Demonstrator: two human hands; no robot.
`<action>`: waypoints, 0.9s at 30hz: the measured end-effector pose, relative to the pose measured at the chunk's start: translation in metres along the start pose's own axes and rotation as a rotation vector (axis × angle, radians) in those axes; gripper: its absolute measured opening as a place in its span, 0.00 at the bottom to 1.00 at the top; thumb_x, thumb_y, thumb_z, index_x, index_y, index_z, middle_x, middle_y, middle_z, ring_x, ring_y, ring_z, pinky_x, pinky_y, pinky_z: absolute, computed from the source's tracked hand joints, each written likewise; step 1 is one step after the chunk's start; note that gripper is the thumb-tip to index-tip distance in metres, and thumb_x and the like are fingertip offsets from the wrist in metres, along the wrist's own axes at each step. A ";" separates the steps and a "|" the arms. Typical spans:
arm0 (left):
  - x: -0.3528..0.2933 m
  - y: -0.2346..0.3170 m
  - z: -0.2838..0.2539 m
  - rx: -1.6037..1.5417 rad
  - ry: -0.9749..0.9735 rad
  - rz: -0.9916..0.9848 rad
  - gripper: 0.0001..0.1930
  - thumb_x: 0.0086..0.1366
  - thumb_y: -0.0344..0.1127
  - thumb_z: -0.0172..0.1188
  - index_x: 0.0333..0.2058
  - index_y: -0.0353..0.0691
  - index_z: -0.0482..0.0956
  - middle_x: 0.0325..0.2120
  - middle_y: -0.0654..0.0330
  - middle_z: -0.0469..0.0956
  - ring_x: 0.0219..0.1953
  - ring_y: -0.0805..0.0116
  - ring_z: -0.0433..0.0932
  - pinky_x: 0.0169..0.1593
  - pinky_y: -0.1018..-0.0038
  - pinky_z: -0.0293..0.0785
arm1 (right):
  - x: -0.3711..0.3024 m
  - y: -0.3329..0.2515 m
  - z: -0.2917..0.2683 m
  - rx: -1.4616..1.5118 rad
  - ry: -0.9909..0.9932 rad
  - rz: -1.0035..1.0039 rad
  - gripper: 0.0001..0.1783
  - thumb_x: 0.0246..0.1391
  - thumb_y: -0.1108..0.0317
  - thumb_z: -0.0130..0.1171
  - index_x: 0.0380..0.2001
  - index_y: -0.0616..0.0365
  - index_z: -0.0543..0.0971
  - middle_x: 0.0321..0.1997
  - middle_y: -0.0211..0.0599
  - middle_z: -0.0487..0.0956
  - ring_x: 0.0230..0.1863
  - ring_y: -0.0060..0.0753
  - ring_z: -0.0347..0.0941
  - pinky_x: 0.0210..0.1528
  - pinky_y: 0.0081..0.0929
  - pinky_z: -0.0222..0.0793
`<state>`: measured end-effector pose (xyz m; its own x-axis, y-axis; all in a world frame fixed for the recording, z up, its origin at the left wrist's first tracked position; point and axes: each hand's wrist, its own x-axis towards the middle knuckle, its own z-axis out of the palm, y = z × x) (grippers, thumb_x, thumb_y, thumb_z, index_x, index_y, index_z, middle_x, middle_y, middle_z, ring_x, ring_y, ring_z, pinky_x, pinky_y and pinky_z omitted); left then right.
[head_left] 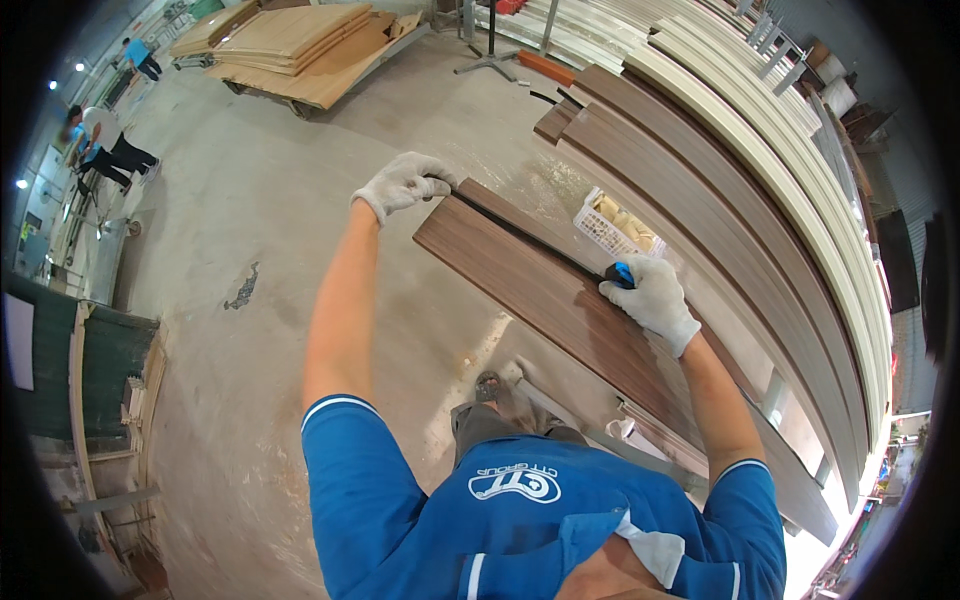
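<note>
My left hand (405,187), in a whitish work glove, pinches the far end of a narrow black strip (515,228) just past the end of a brown wood-grain board (540,285). From there the strip runs along the board to my right hand (652,300), also gloved. Those fingers close around a small blue-and-black tool (619,273); its exact kind is partly hidden by the glove. The board slants from upper left to lower right in front of me, and a second brown board edge shows beside the strip.
Right of the board stands a white plastic basket (612,226) holding pale pieces. Long brown planks (690,170) and cream profiles (770,150) are stacked beyond it. A cart of flat tan panels (300,50) stands far left; other people (100,155) are in the distance.
</note>
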<state>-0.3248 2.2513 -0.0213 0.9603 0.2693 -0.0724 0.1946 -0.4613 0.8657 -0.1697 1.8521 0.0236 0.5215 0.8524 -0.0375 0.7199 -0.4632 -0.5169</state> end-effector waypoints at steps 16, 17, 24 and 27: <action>-0.008 -0.045 0.002 -0.396 0.093 -0.035 0.16 0.66 0.39 0.71 0.50 0.40 0.85 0.34 0.69 0.82 0.35 0.78 0.75 0.40 0.77 0.71 | 0.089 -0.031 0.030 0.146 -0.246 -0.234 0.16 0.44 0.72 0.65 0.40 0.62 0.84 0.35 0.52 0.83 0.41 0.54 0.81 0.49 0.40 0.76; -0.013 -0.045 0.016 -0.491 0.177 -0.054 0.18 0.67 0.41 0.71 0.51 0.40 0.84 0.36 0.69 0.82 0.37 0.77 0.77 0.41 0.77 0.72 | 0.091 -0.032 0.030 0.118 -0.242 -0.250 0.15 0.44 0.72 0.64 0.39 0.63 0.84 0.34 0.53 0.83 0.41 0.55 0.81 0.48 0.41 0.76; -0.027 -0.036 0.082 -1.003 0.401 -0.256 0.19 0.69 0.45 0.69 0.53 0.40 0.84 0.48 0.64 0.84 0.48 0.74 0.80 0.52 0.76 0.76 | 0.094 -0.042 0.023 0.111 -0.344 -0.103 0.12 0.47 0.74 0.64 0.38 0.65 0.84 0.32 0.45 0.84 0.33 0.35 0.79 0.44 0.31 0.75; -0.025 -0.033 0.081 -0.998 0.392 -0.221 0.18 0.70 0.43 0.68 0.52 0.39 0.83 0.46 0.64 0.83 0.49 0.75 0.80 0.50 0.75 0.77 | 0.096 -0.049 0.024 0.119 -0.318 -0.122 0.09 0.46 0.74 0.63 0.32 0.66 0.82 0.27 0.50 0.79 0.27 0.44 0.76 0.39 0.35 0.74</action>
<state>-0.3390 2.1918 -0.0885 0.7596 0.5937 -0.2656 -0.0649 0.4755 0.8773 -0.1655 1.9627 0.0251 0.2530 0.9412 -0.2238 0.7001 -0.3377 -0.6292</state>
